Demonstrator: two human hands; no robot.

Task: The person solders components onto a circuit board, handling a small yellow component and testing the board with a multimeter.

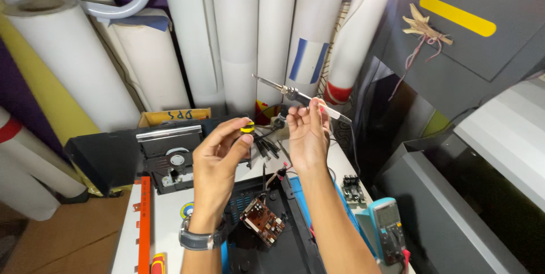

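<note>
My right hand (306, 132) is raised over the bench and grips a soldering iron (295, 95) by its pale handle, metal tip pointing up and left. My left hand (218, 157), with a dark watch on its wrist, pinches a small yellow and black part (247, 127) between thumb and fingertips, level with the other hand. Below both hands lies a brown circuit board (262, 221) on an opened black device chassis (284, 245).
A black disc drive unit (164, 155) sits at the back left of the white bench (164, 217). A blue-cased multimeter (388, 229) and a small green board (352, 189) lie at right. An orange ruler (144, 228) runs along the left edge. White rolls stand behind; grey cabinets crowd the right.
</note>
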